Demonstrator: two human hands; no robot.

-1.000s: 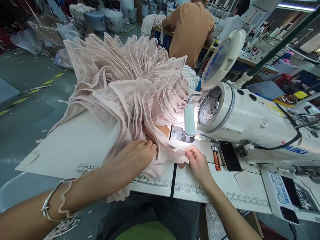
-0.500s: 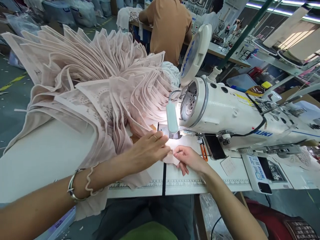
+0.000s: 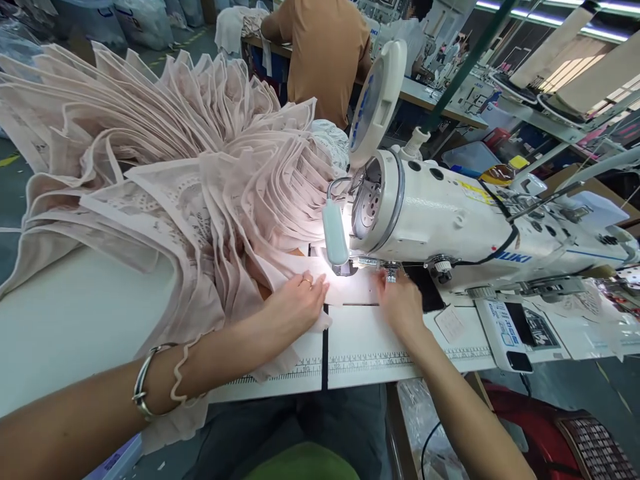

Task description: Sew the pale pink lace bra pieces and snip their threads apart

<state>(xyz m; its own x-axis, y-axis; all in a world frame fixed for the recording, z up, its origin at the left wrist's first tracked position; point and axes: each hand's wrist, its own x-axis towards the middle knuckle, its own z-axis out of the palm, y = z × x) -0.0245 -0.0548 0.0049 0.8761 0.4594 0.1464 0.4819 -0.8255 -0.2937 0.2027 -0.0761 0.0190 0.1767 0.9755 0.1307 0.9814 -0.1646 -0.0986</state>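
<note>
A tall fanned stack of pale pink fabric pieces covers the left half of the white sewing table. My left hand lies flat on one pink piece, pressing it down just left of the needle area. My right hand rests palm down on the table in front of the white sewing machine, fingers reaching toward the presser foot under the lit lamp. Whether the right hand touches the fabric is washed out by the lamp glare.
A person in a brown shirt sits at the table ahead, back turned. A phone lies by the machine base and a control panel sits to the right. Printed ruler strips run along the table's near edge.
Both hands have pushed forward with the pink piece toward the needle. My right hand went from pinching the piece's edge to lying flat near the presser foot.
</note>
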